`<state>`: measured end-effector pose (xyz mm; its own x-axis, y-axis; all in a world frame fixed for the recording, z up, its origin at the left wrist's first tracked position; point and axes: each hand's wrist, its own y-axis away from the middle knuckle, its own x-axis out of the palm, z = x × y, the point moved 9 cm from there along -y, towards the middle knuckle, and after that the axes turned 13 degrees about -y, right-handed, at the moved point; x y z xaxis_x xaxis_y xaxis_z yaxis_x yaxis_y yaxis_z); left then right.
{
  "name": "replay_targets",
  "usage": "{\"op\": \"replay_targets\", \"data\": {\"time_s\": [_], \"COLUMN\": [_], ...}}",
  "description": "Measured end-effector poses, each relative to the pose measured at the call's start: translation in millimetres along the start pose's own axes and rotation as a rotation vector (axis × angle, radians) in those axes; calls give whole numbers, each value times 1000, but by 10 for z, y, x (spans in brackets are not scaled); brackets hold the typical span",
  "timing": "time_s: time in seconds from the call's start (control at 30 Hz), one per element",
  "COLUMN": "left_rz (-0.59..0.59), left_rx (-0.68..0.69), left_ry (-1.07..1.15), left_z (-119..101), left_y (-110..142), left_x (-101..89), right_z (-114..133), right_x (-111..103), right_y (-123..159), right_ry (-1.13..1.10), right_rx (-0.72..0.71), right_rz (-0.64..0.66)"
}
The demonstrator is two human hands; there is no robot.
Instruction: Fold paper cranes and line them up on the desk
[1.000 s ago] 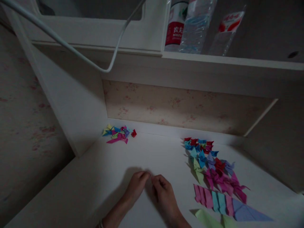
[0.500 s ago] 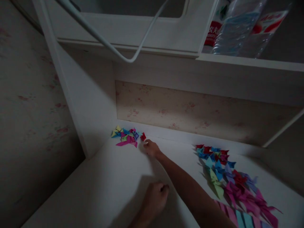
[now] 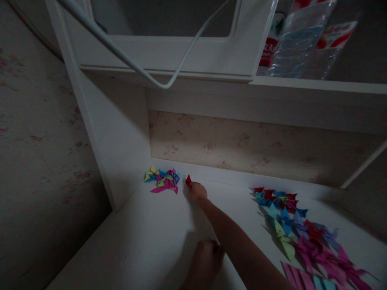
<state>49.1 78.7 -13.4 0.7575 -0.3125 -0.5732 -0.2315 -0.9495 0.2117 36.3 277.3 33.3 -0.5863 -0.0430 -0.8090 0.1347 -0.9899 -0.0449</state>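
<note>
So, a small red paper piece (image 3: 188, 179) was being held near the middle of the frame, a bit left of center, pinched at its lower edge by the right hand (image 3: 198, 191) — fingers closed up narrow around it, tip poking up. Whether it was lifted or resting on the white table (image 3: 145, 233) couldn't really be told. Just to its left, a little heap of folded paper (image 3: 165, 183) was bunched up in yellow, blue, green, pink and purple, with a gap left between that and the red one.

The left hand (image 3: 204, 257) was kept low, bottom center, fingers curled in. It was too dark there for anything in its grip to be made out, so that one can't be called. The right forearm (image 3: 238, 237) was stretched up past it from the lower right.

Over on the right side, a bigger spread of folded paper shapes (image 3: 320, 257) was laid out — red and blue at the back, pink ones nearer — with flat pink strips (image 3: 292, 276) partly cut off by the bottom edge. Plastic bottles (image 3: 298, 44) were stood on a shelf, upper right, and a pale bent tube (image 3: 130, 62) was hung across the upper left.
</note>
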Motion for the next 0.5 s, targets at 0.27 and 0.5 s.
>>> {"op": "replay_targets", "data": {"time_s": [0.27, 0.5], "left_rz": [-171, -159], "left_rx": [77, 119], "left_ry": [-122, -139], "left_z": [-44, -12], "left_y": [-22, -80], "left_x": [-73, -33], "right_z": [-511, -991], "right_x": [-490, -1266], "right_y": [531, 1154], "right_ry": [-174, -231], "right_rx": [-74, -179], "right_rz": [-107, -139]}}
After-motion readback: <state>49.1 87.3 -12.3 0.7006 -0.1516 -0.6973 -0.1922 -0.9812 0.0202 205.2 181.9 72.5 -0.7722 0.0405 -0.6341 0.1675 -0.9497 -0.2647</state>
